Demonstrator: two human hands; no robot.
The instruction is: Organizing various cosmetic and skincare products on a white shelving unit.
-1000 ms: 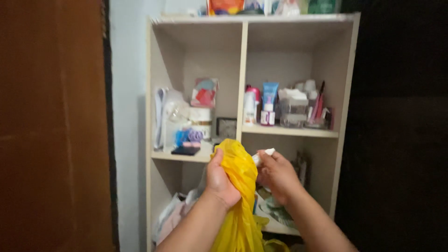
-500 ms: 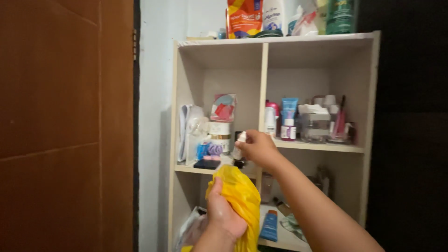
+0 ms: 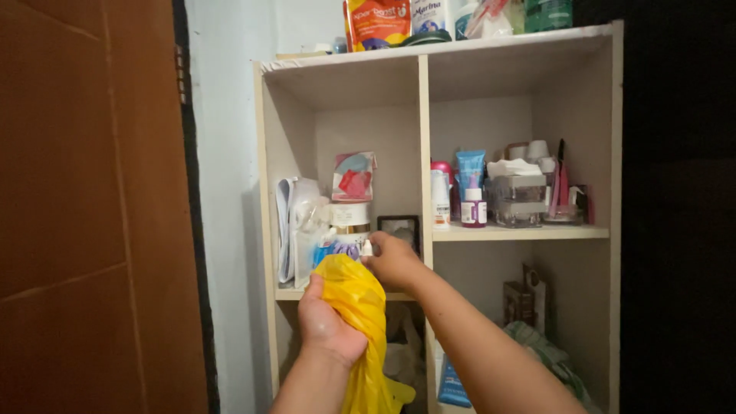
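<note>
Left hand point(image 3: 326, 326) sits lowest and nearest, fist closed around the gathered neck of a yellow plastic bag point(image 3: 360, 307), whose bunched top bulges above the knuckles while the rest hangs down past the wrist. Just above and to the right of that bulge, the right hand point(image 3: 392, 259) is curled shut, pinching a small white item point(image 3: 367, 248) between thumb and fingertips; what the item is cannot be told, as only its pale tip shows. It lies at the bag's upper edge, close to touching it, in front of the left-hand middle compartment of a cream shelf unit point(image 3: 421, 153).

Behind the hands, that compartment holds a white jar with a gold band point(image 3: 350, 218), a small dark-framed picture point(image 3: 399, 226), a clear pouch point(image 3: 303, 215) and a pink and blue card point(image 3: 353, 176) leaning on the back wall. In the right compartment stand a white and pink bottle point(image 3: 439, 195), a blue tube point(image 3: 470, 172) and a clear organiser box point(image 3: 520, 201). On top of the unit are an orange pouch point(image 3: 376, 21) and several bottles. A brown wooden door point(image 3: 84, 207) fills the left.
</note>
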